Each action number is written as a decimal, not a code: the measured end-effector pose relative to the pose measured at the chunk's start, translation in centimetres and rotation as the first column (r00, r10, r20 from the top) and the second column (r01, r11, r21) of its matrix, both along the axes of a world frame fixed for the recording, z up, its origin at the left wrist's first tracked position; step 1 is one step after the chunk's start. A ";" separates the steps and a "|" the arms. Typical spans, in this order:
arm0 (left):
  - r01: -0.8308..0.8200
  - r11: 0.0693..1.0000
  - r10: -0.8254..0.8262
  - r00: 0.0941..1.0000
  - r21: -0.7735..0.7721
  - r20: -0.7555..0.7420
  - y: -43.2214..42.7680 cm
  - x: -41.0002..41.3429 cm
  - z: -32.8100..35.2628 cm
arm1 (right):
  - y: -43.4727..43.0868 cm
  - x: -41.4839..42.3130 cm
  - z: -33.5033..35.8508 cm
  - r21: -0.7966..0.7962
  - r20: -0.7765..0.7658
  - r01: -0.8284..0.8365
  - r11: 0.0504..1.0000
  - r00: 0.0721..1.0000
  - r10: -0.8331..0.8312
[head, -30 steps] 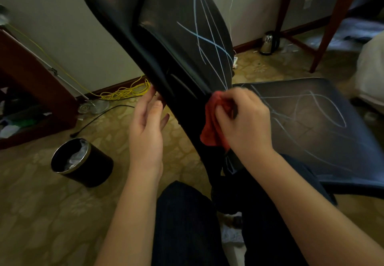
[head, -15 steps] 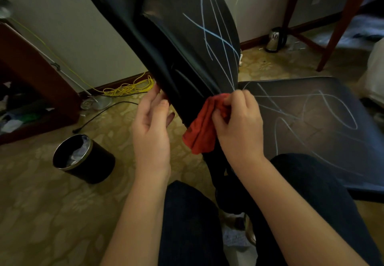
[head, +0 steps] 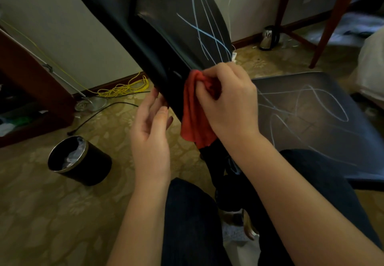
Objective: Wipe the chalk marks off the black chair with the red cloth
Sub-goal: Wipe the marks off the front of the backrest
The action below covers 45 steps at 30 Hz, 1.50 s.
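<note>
The black chair's backrest (head: 166,26) leans across the upper middle, crossed by pale chalk lines (head: 203,30). Its seat (head: 307,118) spreads to the right with looping chalk marks. My right hand (head: 230,99) grips the bunched red cloth (head: 195,116) and holds it against the lower end of the backrest, the cloth hanging down below my fingers. My left hand (head: 149,132) is beside the backrest's left edge with straight fingers, fingertips touching that edge and holding nothing.
A black waste bin (head: 79,159) stands on the patterned carpet at the left. Yellow cable (head: 124,87) and a black cord lie by the wall. A kettle (head: 268,37) and red-brown table legs (head: 330,22) are at the back right. My dark-trousered knees fill the bottom.
My right hand has moved the red cloth up along the lower backrest, and more cloth hangs loose now. My left hand stays by the backrest's left edge.
</note>
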State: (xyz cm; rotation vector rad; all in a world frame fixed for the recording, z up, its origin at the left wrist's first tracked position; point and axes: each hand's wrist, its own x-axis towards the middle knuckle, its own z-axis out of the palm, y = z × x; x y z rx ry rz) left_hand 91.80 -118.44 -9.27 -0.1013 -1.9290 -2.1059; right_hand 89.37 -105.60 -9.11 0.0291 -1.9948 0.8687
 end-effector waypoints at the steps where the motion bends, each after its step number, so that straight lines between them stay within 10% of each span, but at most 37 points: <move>1: 0.001 1.000 -0.001 1.000 -0.001 0.001 0.0 0.1 0.0 | 0.1 0.0 -0.3 -0.019 0.019 0.000 1.000 1.000 0.000; 11: -0.008 1.000 0.008 0.999 -0.013 0.047 0.0 0.1 0.4 | 3.5 4.6 -6.9 -0.065 0.537 0.078 0.995 0.843 -0.030; 17: 0.035 0.999 -0.033 0.997 -0.033 0.064 -0.2 0.7 0.7 | 3.9 7.3 -6.0 0.136 0.915 -0.098 0.986 0.394 -0.087; 21: 0.025 1.000 -0.024 0.997 -0.013 0.080 -0.1 1.2 0.9 | 3.5 7.8 -3.5 0.031 0.769 -0.048 0.998 0.640 0.007; 25: 0.030 0.999 -0.029 0.997 -0.019 0.078 0.0 1.8 0.8 | 3.0 6.8 -1.0 0.058 0.281 0.068 0.996 0.956 -0.081; 33: 0.048 0.999 -0.047 0.997 -0.014 0.062 0.0 1.8 0.5 | 1.0 2.5 -3.4 0.066 0.045 0.128 0.990 0.990 -0.131; 45: 0.095 0.995 -0.093 0.991 -0.021 0.099 -0.9 0.6 -1.7 | 3.1 4.4 -9.0 0.033 0.189 0.161 0.986 0.968 -0.164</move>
